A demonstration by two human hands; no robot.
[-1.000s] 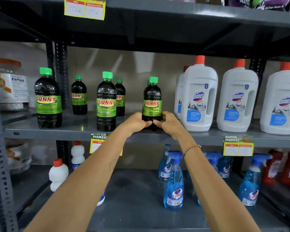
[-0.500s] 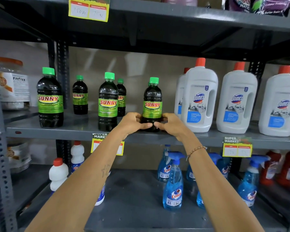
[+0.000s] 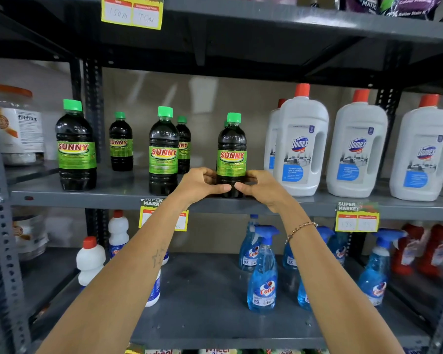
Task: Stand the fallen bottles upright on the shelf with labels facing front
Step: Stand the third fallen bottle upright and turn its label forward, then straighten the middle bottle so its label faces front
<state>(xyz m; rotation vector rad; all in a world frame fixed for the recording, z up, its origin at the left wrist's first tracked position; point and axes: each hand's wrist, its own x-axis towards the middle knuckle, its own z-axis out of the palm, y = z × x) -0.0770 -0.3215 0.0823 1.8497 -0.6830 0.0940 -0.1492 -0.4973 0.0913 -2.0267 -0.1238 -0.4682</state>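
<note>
Far left: a fitfizz jar (image 3: 18,123) with an orange lid stands in the next bay, past the upright post.
Left SUNNY bottle (image 3: 76,146): upright near the front edge of the middle shelf (image 3: 87,196), green cap up, label facing me.
Back SUNNY bottle (image 3: 121,143): upright, deeper on the shelf, label to the front.
Middle SUNNY bottle (image 3: 163,152): upright at the front, label to the front; another one (image 3: 184,146) stands just behind it, half hidden.
My left hand (image 3: 198,186): its fingers (image 3: 215,189) wrap the base of the bottle I hold, thumb across the front, clenched on it from the left.
Held SUNNY bottle (image 3: 232,155): upright on the middle shelf near the front edge, label square to me, between the middle bottle and the white jugs. A green cap peeks out behind it.
My right hand (image 3: 262,186): grasping the same base from the right, thumb tip nearly meeting the left thumb; a bead bracelet (image 3: 301,228) sits on the wrist.
Domex jugs (image 3: 301,146): white, red caps, upright in a row to the right, labels forward.
Lower shelf: blue Colin spray bottles (image 3: 262,274) below my right forearm.
</note>
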